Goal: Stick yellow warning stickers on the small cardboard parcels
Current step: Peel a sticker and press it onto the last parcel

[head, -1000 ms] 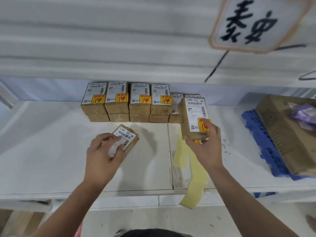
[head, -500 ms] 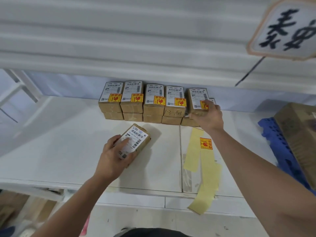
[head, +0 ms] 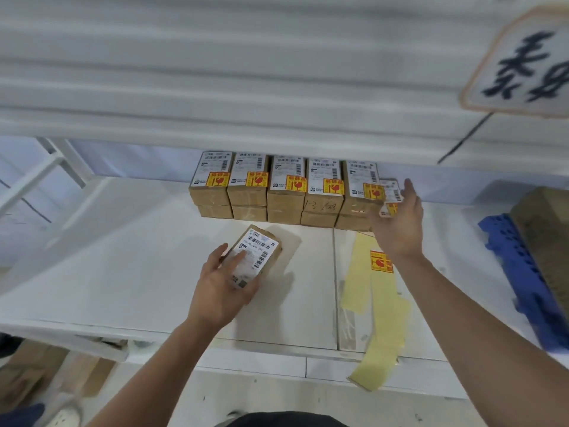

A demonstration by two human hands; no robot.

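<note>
My left hand (head: 220,288) rests on a small cardboard parcel (head: 261,251) with a white barcode label and no yellow sticker, lying tilted on the white shelf (head: 129,272). My right hand (head: 398,223) hovers with fingers spread, empty, just right of the stickered parcel (head: 361,192) at the right end of the back row. That row of stickered parcels (head: 283,189) stands two high against the back. A pale yellow backing strip (head: 381,306) with one red-and-yellow warning sticker (head: 380,261) lies on the shelf and hangs over its front edge.
A blue plastic pallet (head: 517,272) with a large cardboard box (head: 548,241) sits at the right. An upper shelf (head: 246,87) overhangs the workspace, and a hand-lettered sign (head: 523,63) hangs from it at top right. Cardboard lies on the floor at lower left.
My right hand has let go of the stickered parcel on the right end of the back row and drawn back with fingers spread. My left hand stays on the unstickered parcel.
</note>
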